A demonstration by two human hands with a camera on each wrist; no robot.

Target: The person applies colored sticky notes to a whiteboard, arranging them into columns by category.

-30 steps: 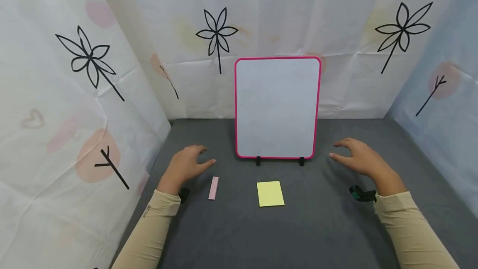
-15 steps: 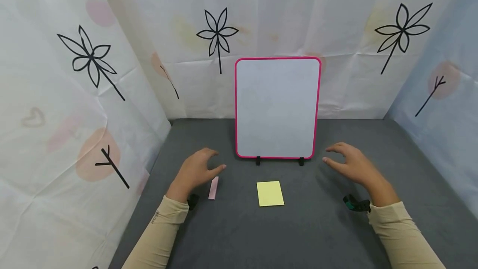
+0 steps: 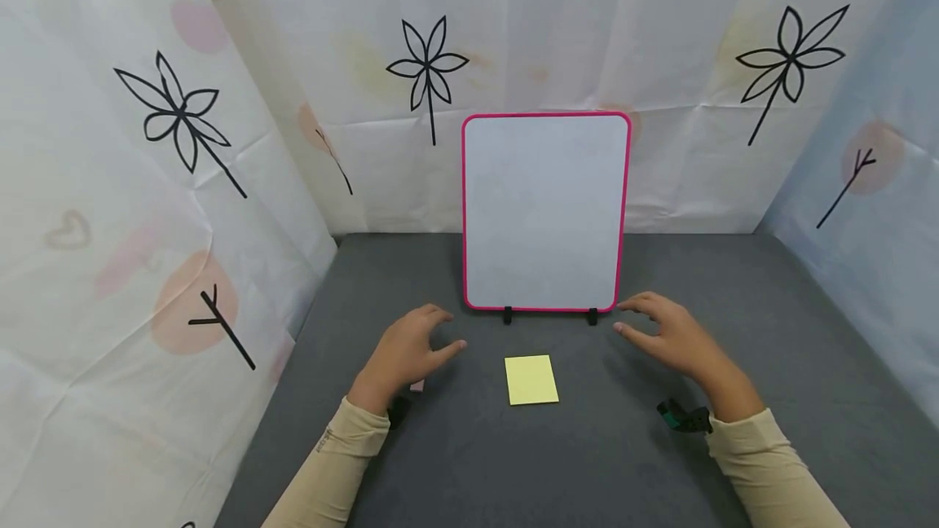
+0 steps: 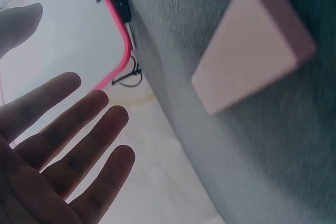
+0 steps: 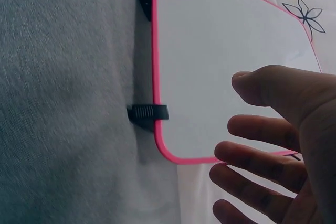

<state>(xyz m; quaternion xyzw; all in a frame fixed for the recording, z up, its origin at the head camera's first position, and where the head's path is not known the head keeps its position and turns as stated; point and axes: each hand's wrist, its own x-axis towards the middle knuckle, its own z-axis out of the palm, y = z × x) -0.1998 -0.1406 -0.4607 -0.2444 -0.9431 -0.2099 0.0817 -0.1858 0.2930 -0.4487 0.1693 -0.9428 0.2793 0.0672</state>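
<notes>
On grey, fabric-textured tabletop (image 3: 579,463), a smooth pink rectangular block (image 4: 249,51); mostly hides behind bare left hand (image 3: 402,354) in head view, shows broad face and thick edge in left wrist view. Left grip released, bare right hand (image 3: 678,341) likewise, fingers loosely spread. Between, a flat yellow square (image 3: 531,380). Beyond, an upright pink-rimmed whiteboard (image 3: 545,210) on black feet (image 5: 149,112), one ribbed in right wrist view. Behind, creased flower-printed cloth (image 3: 557,31).

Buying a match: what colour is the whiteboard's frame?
The frame is pink, clearest in the head view.
</notes>
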